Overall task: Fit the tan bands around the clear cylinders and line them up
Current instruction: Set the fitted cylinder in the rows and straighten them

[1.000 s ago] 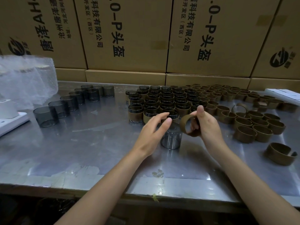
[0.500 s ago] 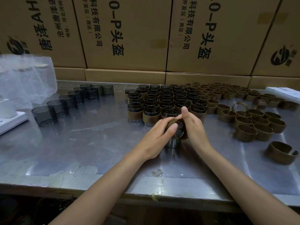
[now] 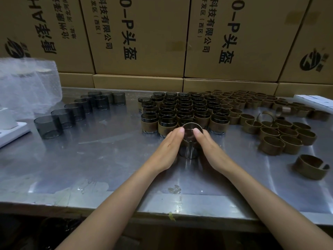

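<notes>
At the middle of the steel bench [image 3: 90, 159], one clear cylinder [image 3: 189, 152] stood upright, just in front of the block of banded cylinders [image 3: 182, 112]. The left hand [image 3: 166, 150] and right hand [image 3: 210, 148] pressed against its two sides, fingers extended along it, thumbs lying at the rim. A tan band [image 3: 191, 126] sat around the cylinder's upper part; how far down it reached could not be told, the hands covering it. Unbanded cylinders [image 3: 72, 112] stood in a curved row at the left. Loose bands [image 3: 281, 136] lay massed at the right, one split band [image 3: 312, 166] apart from them. Printed cartons [image 3: 142, 33] lined the back, with bubble wrap [image 3: 27, 83] at far left.
</notes>
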### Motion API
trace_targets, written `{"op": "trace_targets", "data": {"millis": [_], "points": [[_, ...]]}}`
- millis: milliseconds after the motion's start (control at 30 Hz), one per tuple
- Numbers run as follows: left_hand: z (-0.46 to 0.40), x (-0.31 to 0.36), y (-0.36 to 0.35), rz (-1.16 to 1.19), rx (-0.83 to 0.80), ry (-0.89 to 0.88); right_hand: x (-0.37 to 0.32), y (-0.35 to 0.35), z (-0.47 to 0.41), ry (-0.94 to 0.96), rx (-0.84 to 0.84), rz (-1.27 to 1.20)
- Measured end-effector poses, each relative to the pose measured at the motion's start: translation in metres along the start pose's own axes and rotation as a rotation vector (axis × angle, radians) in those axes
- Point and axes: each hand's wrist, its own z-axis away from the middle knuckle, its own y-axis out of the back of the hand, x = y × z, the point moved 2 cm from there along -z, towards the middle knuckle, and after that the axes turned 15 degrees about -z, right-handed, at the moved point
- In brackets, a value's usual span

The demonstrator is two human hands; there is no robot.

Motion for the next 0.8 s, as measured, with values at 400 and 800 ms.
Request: {"op": "trace_targets", "data": {"millis": [400,800], "points": [[0.0034,0.0044,0.0024,-0.158,-0.106,0.079,0.0001,0.0015,0.0031,-0.025,-0.162,0.015],[0.0044,0.0012,0.0025,-0.149,-0.145,0.073,-0.0032,-0.0005,0.0034,0.016,-0.133,-0.029]]}}
